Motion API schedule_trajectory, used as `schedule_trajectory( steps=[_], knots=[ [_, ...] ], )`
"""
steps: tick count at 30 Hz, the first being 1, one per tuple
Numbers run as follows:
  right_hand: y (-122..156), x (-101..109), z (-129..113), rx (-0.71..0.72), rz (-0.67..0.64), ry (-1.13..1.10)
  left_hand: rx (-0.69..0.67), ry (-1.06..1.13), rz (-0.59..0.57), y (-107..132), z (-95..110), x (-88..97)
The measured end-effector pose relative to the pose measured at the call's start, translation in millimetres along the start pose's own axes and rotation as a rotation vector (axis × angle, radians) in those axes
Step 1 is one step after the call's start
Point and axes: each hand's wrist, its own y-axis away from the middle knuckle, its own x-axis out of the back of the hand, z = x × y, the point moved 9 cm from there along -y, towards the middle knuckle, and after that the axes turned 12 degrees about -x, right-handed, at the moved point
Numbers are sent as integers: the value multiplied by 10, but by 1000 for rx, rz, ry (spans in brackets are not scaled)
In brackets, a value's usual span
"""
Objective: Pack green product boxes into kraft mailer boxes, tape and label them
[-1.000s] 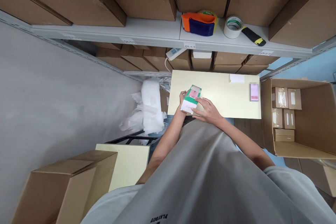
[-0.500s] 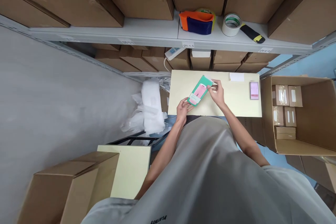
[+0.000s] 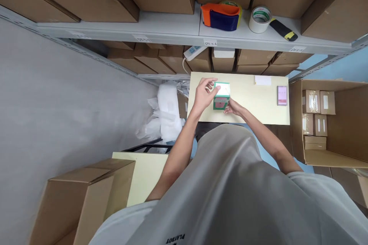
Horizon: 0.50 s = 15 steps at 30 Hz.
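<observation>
A green and white retail box (image 3: 221,97) with a pink picture on it stands on end over the pale yellow table (image 3: 258,103). My left hand (image 3: 204,93) is closed on its upper left side, fingers pinching the top edge. My right hand (image 3: 233,108) grips it from below at the near end. A pink phone-shaped item (image 3: 282,95) and a white card (image 3: 262,80) lie further right on the same table.
An open cardboard carton (image 3: 339,122) with several small boxes stands right of the table. The shelf above holds an orange tape dispenser (image 3: 221,15), a tape roll (image 3: 260,19) and a black-yellow cutter (image 3: 284,30). White foam wrap (image 3: 165,115) lies on the left; another carton (image 3: 83,199) stands near left.
The green box, lying flat and angled half a second ago, is now stood on end. My left hand went up from the table's near edge to its top; my right hand dropped beneath it.
</observation>
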Motion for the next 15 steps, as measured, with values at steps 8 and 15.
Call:
schedule_trajectory(
  steps=[8,15],
  knots=[
    [59,-115,700,-294,-108,-224,250,132,-61,-165,-470,-257],
    [102,193,208,36,14,-316,197,209,-64,400,-257,-338]
  ],
)
